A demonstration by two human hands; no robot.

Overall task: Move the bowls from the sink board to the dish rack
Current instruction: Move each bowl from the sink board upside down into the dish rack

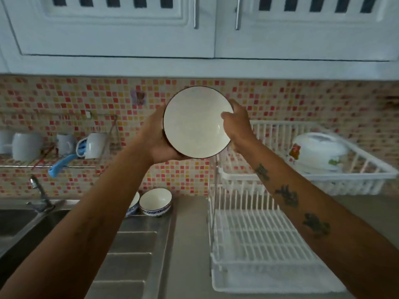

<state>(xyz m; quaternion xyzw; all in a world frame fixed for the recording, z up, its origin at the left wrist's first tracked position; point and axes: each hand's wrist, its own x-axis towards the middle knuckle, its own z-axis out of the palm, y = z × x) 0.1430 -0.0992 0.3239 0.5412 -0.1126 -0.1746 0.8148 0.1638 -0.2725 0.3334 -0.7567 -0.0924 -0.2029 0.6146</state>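
Note:
A white bowl with a dark rim (195, 123) is raised in front of the tiled wall, its inside facing me. My left hand (154, 137) cups its left and lower edge. My right hand (236, 126) grips its right rim, thumb inside. The bowl hangs left of the upper tier of the white dish rack (259, 240). Two blue-patterned white bowls stay on the steel sink board (133, 253): one (155, 201) in full view, the other (133, 203) partly hidden behind my left forearm.
White plates (317, 152) lie in the rack's upper basket at right. The sink basin (19, 221) and tap (40, 190) are at left. Mugs (95, 144) and a blue brush (61, 165) sit on a wall shelf. Cabinets hang overhead.

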